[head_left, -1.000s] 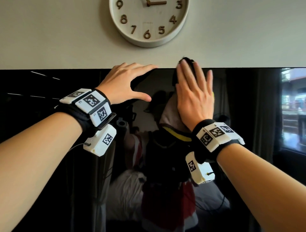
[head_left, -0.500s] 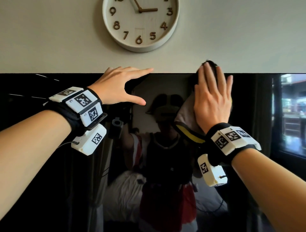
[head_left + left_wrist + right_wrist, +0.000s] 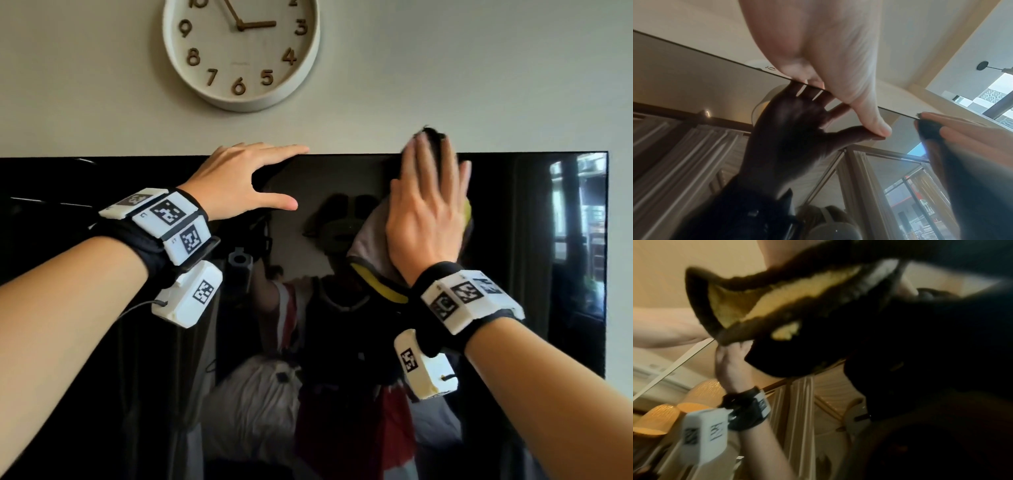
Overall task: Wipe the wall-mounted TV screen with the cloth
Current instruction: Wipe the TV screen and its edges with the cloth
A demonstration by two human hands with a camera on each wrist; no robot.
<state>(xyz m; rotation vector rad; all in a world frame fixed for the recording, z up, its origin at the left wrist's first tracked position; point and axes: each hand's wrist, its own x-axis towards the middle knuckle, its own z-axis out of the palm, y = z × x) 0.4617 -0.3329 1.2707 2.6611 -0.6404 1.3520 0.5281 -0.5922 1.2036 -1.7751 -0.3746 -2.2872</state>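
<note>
the wiping is under way along the top edge of the tv screen [image 3: 102,342], a dark glossy panel fixed to the wall below a round wall clock [image 3: 241,54]. the right hand [image 3: 428,212] lies flat with straight fingers [image 3: 409,164], pressing the cloth [image 3: 368,246] against the glass; the cloth is dark with a yellow border, bunched under the palm, one tuft sticking up past the fingertips above the screen's top rim and a fold hanging down by the wrist. in the right wrist view the cloth [image 3: 797,293] fills most of the picture and is blurred, so the hand looks to be in mid-stroke.

the left hand [image 3: 239,185] is relaxed and spread, grasping nothing, its fingers resting along the top rim and the thumb touching the glass just below; it seems to steady the person, or the panel.

the cloth sits right of the screen's middle, near the upper rim. judging by that, the strip further right to the corner and the whole lower area are likely still to do. the next move calls for flat, even pressure, sliding the cloth sideways toward the right edge, then dropping a band lower, without pushing hard on the mounted panel.
</note>
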